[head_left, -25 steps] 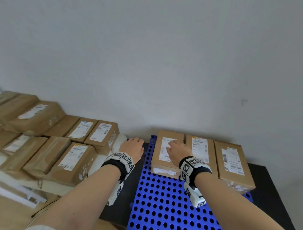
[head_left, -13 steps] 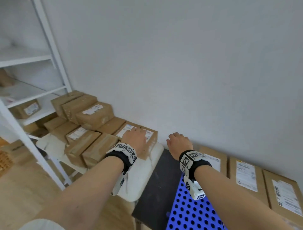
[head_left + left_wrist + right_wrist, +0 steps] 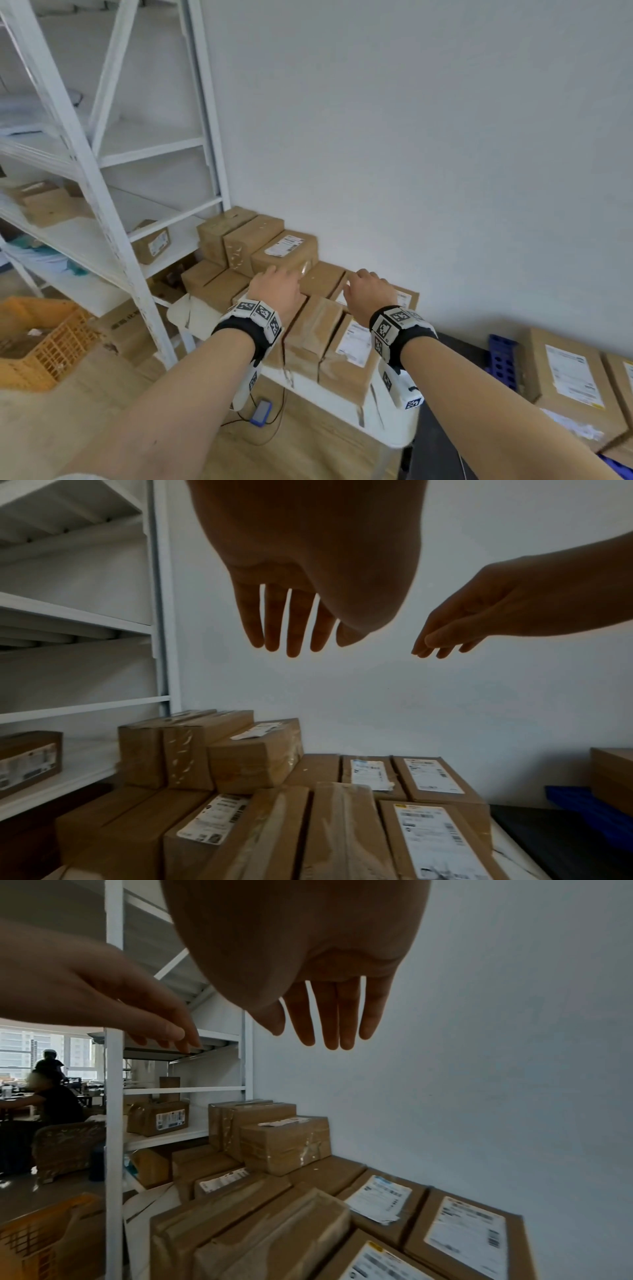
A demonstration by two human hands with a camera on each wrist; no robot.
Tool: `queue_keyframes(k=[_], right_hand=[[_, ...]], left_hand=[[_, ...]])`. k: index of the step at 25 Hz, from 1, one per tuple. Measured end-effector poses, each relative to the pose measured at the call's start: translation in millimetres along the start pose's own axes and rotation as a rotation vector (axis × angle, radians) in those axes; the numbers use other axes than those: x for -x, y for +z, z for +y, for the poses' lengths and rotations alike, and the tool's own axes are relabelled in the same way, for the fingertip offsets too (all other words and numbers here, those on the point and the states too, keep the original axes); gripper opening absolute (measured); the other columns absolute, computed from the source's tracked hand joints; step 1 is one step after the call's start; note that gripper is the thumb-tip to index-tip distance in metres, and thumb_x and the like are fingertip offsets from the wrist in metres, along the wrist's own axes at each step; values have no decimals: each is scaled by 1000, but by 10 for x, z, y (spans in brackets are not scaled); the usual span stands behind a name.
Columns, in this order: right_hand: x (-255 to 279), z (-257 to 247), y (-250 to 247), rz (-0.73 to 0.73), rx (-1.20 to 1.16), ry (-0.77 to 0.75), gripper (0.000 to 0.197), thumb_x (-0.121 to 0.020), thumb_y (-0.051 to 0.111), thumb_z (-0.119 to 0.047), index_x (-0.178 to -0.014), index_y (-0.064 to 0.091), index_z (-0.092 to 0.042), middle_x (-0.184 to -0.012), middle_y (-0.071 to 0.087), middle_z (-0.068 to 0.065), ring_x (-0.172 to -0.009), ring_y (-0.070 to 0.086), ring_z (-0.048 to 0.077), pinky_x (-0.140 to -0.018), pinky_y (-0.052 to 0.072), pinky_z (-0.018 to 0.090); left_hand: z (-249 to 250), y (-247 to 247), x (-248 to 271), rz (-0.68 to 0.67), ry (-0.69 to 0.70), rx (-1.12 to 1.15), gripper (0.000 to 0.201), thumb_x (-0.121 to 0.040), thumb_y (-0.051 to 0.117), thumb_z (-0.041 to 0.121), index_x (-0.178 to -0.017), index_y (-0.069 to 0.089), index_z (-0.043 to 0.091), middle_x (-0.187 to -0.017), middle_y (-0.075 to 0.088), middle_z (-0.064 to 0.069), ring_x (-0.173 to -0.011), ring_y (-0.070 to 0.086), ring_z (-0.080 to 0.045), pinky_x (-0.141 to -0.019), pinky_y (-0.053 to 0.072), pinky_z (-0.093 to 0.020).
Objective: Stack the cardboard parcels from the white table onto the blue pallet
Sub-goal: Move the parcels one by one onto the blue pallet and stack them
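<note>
Both hands hover palm-down over the parcels point(image 3: 318, 329) on the white worktop point(image 3: 373, 414), fingers straight and holding nothing — the left hand point(image 3: 277, 291) above the middle of the pile, the right hand point(image 3: 371, 294) just to its right. They sit side by side, likely so each can take one end of a single box. Boxes are packed edge to edge, with a second layer at the far left by the wall, so the flat near ones look easiest to lift. The pallet point(image 3: 501, 359) lies to the right, already bearing a stacked parcel point(image 3: 568, 380).
</note>
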State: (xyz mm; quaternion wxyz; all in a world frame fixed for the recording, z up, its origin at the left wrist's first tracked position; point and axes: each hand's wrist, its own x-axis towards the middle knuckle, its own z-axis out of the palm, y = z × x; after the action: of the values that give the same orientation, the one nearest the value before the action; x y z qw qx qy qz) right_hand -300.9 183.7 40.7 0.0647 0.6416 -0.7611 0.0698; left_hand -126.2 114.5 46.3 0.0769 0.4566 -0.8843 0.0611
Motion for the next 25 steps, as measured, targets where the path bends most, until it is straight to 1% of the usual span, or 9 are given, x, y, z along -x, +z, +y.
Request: queue_keyframes(k=[3,5,10,14,18,21,23,25], right_hand=[[-290,-410,146,-10,-32,-14,31,-98,34,-19,-119,53,-8,-121,56,11,-113,53,28,-94,43,38],[-532,-597,300,-21,-35,-30,32,-97,36,-18,-123,51,-7,-124,55,11,-115,52,27,-97,43,38],[-1270,-956,686,-69,-54,14,37,-99,32,-25,-128,48,-9,-137,47,12,-125,48,28,-101,42,39],[-1735,-1115,930,-140,-47,74,34,-99,37,-22,-128,48,-8,-132,51,11,-123,48,27,-103,41,39],[-2015,-1193,1045,-173,-73,165,33,-100,35,-24,-125,50,-9,-130,52,10,-122,49,27,-101,41,38],[-2202,-1258,1125,-195,-122,260,32,-100,34,-24,-124,50,-10,-128,52,9,-118,50,25,-96,44,36],[-2305,-1291,1185,-196,-233,365,33,-100,34,-25,-124,50,-9,-127,53,9,-115,51,25,-92,46,37],[-2377,-1325,1252,-194,-344,465,35,-99,36,-26,-128,47,-9,-128,52,10,-115,52,27,-93,47,38]], left_hand=[[-476,92,-53,24,-23,4,29,-98,33,26,-115,53,12,-117,57,-7,-112,50,-25,-86,44,-35],[-738,211,-142,20,-32,14,29,-98,33,27,-114,53,12,-116,57,-7,-112,50,-25,-87,45,-35],[-1401,595,-622,-10,-1,17,28,-99,32,27,-114,51,13,-116,56,-5,-111,50,-24,-85,44,-34],[-1809,862,-1081,-86,30,35,27,-99,32,27,-113,50,14,-116,56,-5,-111,51,-23,-84,47,-34],[-2014,1028,-1407,-127,85,84,26,-100,32,28,-112,51,15,-114,57,-4,-108,52,-21,-85,48,-34],[-2130,1162,-1649,-165,89,191,28,-99,32,30,-114,51,16,-114,58,-3,-107,52,-21,-85,48,-35],[-2187,1279,-1791,-231,20,365,32,-98,34,31,-121,50,16,-111,61,-3,-103,56,-21,-85,50,-39],[-2233,1425,-1872,-309,-22,543,37,-98,36,30,-131,46,15,-110,63,-5,-97,62,-23,-82,52,-38]])
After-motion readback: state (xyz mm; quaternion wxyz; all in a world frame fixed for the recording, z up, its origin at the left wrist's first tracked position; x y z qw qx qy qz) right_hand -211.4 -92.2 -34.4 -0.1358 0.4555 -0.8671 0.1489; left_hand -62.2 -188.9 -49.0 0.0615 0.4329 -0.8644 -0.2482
